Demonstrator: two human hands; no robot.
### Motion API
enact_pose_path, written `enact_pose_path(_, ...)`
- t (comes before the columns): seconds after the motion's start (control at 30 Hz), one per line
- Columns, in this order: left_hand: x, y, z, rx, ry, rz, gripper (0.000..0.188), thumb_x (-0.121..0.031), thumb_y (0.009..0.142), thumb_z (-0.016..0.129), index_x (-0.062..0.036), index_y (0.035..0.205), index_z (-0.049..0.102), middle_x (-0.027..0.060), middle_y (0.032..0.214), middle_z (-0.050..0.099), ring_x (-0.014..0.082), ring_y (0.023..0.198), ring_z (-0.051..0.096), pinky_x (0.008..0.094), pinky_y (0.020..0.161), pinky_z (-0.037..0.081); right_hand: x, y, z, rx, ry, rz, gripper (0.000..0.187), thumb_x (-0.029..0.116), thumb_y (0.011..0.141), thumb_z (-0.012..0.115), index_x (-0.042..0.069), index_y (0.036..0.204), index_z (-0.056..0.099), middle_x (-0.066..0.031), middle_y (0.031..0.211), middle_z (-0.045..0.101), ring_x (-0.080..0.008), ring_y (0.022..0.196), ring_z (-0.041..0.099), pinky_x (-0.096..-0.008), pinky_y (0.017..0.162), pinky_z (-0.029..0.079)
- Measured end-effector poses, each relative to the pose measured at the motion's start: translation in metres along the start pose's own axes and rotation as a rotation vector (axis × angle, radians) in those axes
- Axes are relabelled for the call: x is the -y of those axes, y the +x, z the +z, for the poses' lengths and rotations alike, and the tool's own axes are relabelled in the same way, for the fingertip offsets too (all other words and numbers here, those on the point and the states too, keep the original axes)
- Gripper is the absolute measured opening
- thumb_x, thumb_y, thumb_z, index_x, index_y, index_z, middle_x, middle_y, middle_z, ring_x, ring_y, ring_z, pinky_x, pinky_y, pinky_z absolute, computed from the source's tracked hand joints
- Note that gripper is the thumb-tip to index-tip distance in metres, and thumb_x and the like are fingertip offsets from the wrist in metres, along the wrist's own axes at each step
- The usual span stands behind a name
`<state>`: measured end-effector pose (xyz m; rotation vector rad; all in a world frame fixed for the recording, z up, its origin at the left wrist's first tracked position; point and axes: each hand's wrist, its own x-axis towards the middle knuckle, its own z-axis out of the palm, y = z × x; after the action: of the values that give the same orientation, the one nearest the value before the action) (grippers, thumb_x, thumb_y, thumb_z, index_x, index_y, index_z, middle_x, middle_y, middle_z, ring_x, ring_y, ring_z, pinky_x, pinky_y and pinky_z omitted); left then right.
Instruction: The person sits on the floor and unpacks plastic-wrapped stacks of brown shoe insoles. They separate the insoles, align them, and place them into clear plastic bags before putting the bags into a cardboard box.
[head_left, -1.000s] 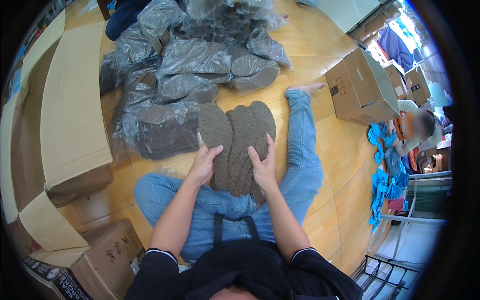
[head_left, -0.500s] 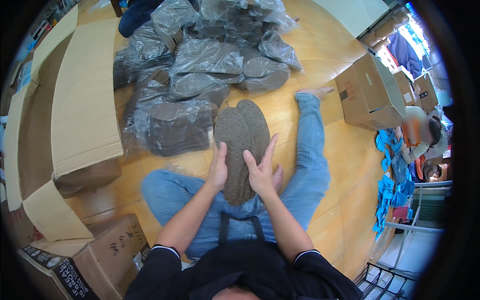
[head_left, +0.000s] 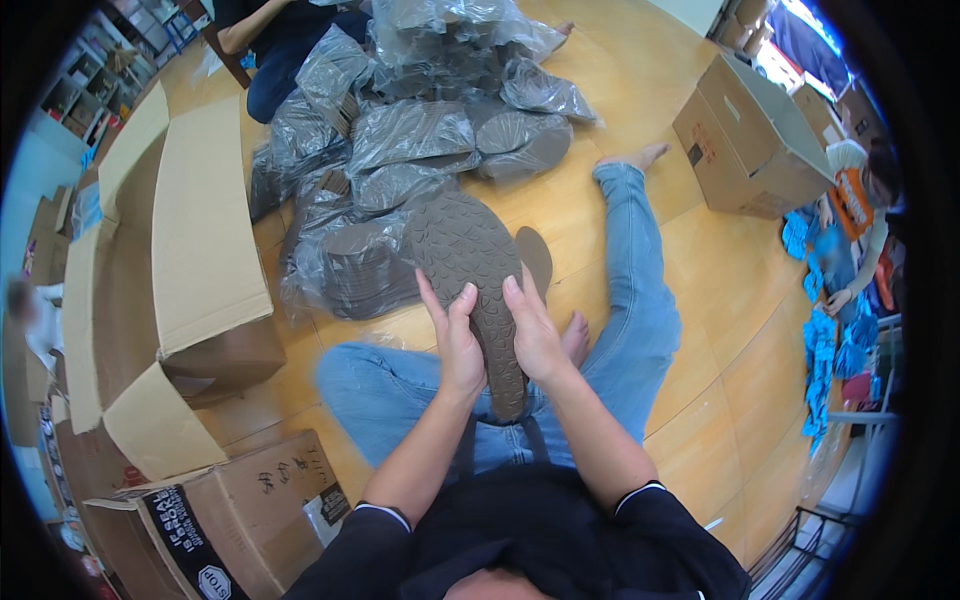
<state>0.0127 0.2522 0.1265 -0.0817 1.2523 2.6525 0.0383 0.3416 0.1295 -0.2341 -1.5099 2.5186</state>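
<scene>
- Brown soles (head_left: 465,240), bare of plastic, are held mid-dial above the lap.
- Left hand (head_left: 460,345) and right hand (head_left: 542,340): each grip clasps the soles' sides.
- Toward 11 o'clock, many bundles (head_left: 413,135) are still plastic-wrapped.
- Toward 9, a carton (head_left: 210,230) stands open.

We have bagged soles (head_left: 415,135) heaped toward the far edge of the floor (head_left: 720,300), a tall carton (head_left: 215,230) along its left edge, a second carton (head_left: 265,500) at its near left corner, a third carton (head_left: 740,125) toward its far right; held soles (head_left: 465,245) (between our left hand (head_left: 460,345) and right hand (head_left: 540,335)) sit nearer us.
</scene>
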Motion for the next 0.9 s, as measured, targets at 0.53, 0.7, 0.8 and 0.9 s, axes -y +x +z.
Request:
enact_pose_path(0.53, 0.002, -0.002, 0.001, -0.050, -0.092, -0.161, 0.056, -0.049, 0.097, 0.048, -0.0041, 0.129, 0.052, 0.0083, 0.125, 0.059, 0.0212, 0.111, 0.057, 0.0354, 0.097, 0.045, 0.047, -0.023, -0.074, -0.227, 0.350, -0.011, 0.035, 0.017, 0.099, 0.042, 0.000, 0.129, 0.048, -0.0098, 0.120, 0.060, -0.0158, 0.104, 0.060, -0.0294, 0.090, 0.048)
enact_pose_path(0.7, -0.018, -0.009, 0.014, 0.201, -0.293, -0.232, 0.056, -0.052, 0.097, 0.045, -0.0037, 0.124, 0.055, 0.0097, 0.111, 0.063, 0.0226, 0.095, 0.063, 0.0354, 0.083, 0.053, 0.035, -0.026, -0.061, -0.106, 0.309, 0.010, 0.035, 0.009, 0.097, 0.047, 0.000, 0.131, 0.045, -0.0073, 0.121, 0.059, -0.0119, 0.107, 0.057, -0.0274, 0.093, 0.046)
enact_pose_path(0.8, -0.019, -0.016, 0.016, -0.071, -0.218, -0.311, 0.054, -0.052, 0.097, 0.044, -0.0039, 0.121, 0.055, 0.0101, 0.108, 0.063, 0.0229, 0.092, 0.064, 0.0352, 0.080, 0.055, 0.031, -0.030, -0.051, -0.038, 0.169, -0.005, 0.036, 0.007, 0.097, 0.049, 0.000, 0.132, 0.044, -0.0064, 0.121, 0.058, -0.0099, 0.107, 0.055, -0.0262, 0.094, 0.044)
enact_pose_path(0.9, -0.017, -0.017, 0.011, -0.130, -0.056, -0.140, 0.049, -0.045, 0.099, 0.044, -0.0057, 0.129, 0.047, 0.0095, 0.119, 0.058, 0.0223, 0.108, 0.058, 0.0367, 0.093, 0.048, 0.030, -0.032, -0.046, 0.013, -0.116, -0.110, 0.037, 0.008, 0.098, 0.049, -0.001, 0.133, 0.043, -0.0055, 0.122, 0.057, -0.0082, 0.108, 0.053, -0.0248, 0.094, 0.042)
